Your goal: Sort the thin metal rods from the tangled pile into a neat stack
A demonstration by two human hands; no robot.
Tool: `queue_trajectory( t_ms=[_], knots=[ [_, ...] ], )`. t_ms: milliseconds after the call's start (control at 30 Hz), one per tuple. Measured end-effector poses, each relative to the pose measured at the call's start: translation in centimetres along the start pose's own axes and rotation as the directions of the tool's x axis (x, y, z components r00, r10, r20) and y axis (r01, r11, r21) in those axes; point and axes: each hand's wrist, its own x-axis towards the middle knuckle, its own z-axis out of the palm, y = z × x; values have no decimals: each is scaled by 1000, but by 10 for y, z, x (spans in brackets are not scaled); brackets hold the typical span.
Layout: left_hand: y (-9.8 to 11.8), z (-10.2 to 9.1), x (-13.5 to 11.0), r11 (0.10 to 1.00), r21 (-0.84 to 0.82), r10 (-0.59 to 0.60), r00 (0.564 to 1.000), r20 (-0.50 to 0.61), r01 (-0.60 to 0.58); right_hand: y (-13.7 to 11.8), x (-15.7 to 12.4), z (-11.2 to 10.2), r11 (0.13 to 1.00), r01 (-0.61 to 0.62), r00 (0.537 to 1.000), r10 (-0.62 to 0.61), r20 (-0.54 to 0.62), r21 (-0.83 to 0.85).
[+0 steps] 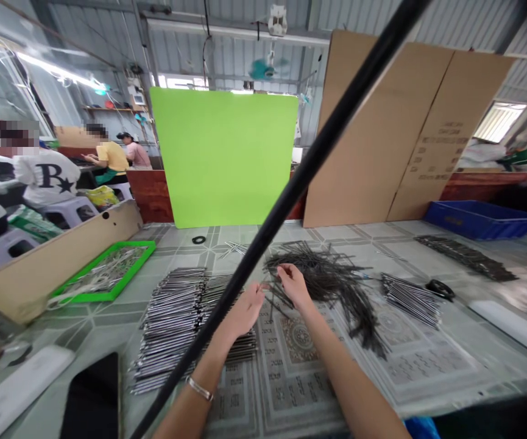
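My left hand [245,306], with a silver bracelet [200,388] on its wrist, is closed in a pinch above the right side of the neatly stacked shiny metal rods [167,329]. Close by, my right hand [293,285] is also pinched, at the near left edge of a loose heap of thin dark rods [322,268]. A small thin piece seems to show between the two hands, but it is too blurred to name. Part of the stack lies hidden behind a black diagonal bar [263,235] and my left forearm.
A green tray [147,253] of metal pieces stands left, near a phone [92,396]. Toward the right lie more shiny rods [409,299], a black ring [440,289], a row of dark pieces [466,257] and a blue bin [482,221]. Several people sit at the far left.
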Motion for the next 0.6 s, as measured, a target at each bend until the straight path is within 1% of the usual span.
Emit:
queue_trajectory(
  t_ms=[67, 133, 200, 233, 267, 333, 433, 500, 600],
  knots=[
    [1, -13, 0, 973, 228, 27, 999, -18, -23, -9, -3, -3, 986, 133, 990, -128, 59, -104],
    [0, -28, 0, 879, 477, 20, 995, -101, 30, -18, -9, -4, 929, 297, 949, -262, 174, -222],
    [-3, -43, 1, 776, 622, 9, 985, -171, 101, -27, -16, -2, 860, 417, 899, -343, 270, -294],
    [-5, -48, 1, 750, 650, 5, 981, -193, 124, -30, -20, 0, 831, 459, 878, -371, 301, -315],
    [-7, -52, 1, 744, 655, 1, 980, -200, 133, -33, -23, 2, 800, 500, 857, -400, 325, -331],
    [-9, -56, 0, 771, 625, -7, 982, -188, 124, -37, -29, 6, 742, 572, 812, -452, 370, -349],
    [-11, -55, 0, 807, 582, -3, 986, -165, 100, -40, -34, 8, 666, 650, 752, -494, 437, -366],
    [-11, -54, 0, 805, 584, -3, 985, -173, 105, -41, -35, 8, 632, 676, 730, -502, 463, -379],
    [-12, -55, -1, 800, 588, -9, 982, -187, 119, -42, -36, 7, 615, 684, 724, -508, 466, -392]
  ],
)
